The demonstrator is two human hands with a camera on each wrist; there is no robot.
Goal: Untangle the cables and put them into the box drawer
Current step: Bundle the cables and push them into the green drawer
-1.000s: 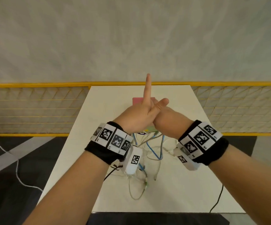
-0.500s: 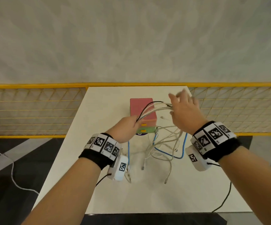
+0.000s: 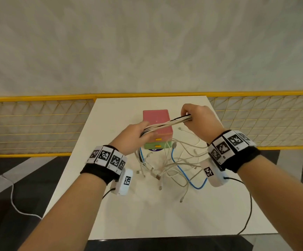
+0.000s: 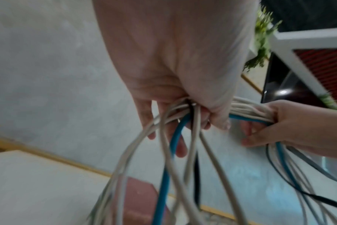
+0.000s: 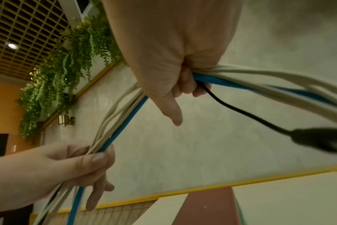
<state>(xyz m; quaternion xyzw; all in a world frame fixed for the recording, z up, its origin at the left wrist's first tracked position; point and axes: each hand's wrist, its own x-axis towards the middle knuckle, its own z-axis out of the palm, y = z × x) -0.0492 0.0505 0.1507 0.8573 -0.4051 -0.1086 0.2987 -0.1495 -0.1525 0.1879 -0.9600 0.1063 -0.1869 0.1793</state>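
Fingers (image 4: 180, 146) of your left hand (image 3: 132, 137) are curled round the near end of a bundle of cables (image 3: 165, 125), mostly off-white with one blue strand (image 4: 164, 190) and one black among them (the left wrist view shows the thumb closing the grasp from the other side). From that fist the loose ends hang down toward the white table (image 3: 110, 205), where they spread in a tangle of loops and plugs (image 3: 167, 171) between your two wrists. The held stretch runs taut up and to the right, passing above the pink box (image 3: 156, 116), which stands near the far middle of the table with a green drawer unit (image 3: 150, 146) under it; the orange pulls face you, and whether either drawer is out cannot be told. Your right hand (image 3: 198, 120) is clenched on the far end of the same bundle, raised above the table just right of the box, with one finger (image 5: 173, 112) hanging straight down clear of the cables. A blue loop (image 3: 188, 180) lies on the table below your right wrist, and white connectors (image 3: 182, 129) rest just right of the box.
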